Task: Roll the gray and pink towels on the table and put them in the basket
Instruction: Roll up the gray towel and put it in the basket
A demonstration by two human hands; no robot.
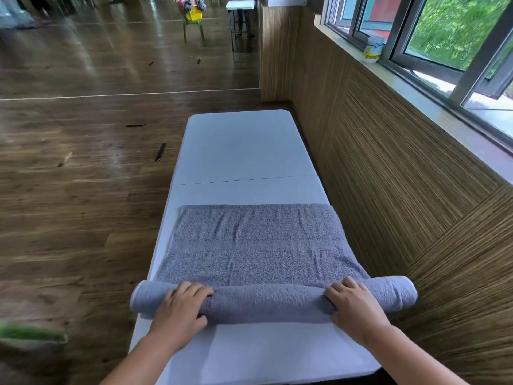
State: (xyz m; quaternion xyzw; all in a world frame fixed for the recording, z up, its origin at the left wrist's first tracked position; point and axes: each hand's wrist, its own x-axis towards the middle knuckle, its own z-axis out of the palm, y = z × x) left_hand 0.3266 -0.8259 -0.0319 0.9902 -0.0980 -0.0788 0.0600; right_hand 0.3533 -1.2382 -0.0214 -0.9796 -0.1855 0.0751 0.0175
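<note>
A gray towel (258,240) lies across the near half of the white table (241,145). Its near edge is wound into a thick roll that spans the table's width and sticks out past both sides. My left hand (180,307) grips the roll left of centre, fingers curled over its top. My right hand (352,307) grips the roll right of centre in the same way. The far part of the towel lies flat. No pink towel is in view near the table.
A wood-panelled wall with a window sill runs along the table's right side. Open wooden floor lies to the left. Far off, a yellow basket (193,12) with towels sits on a green chair. A white tub (373,50) stands on the sill.
</note>
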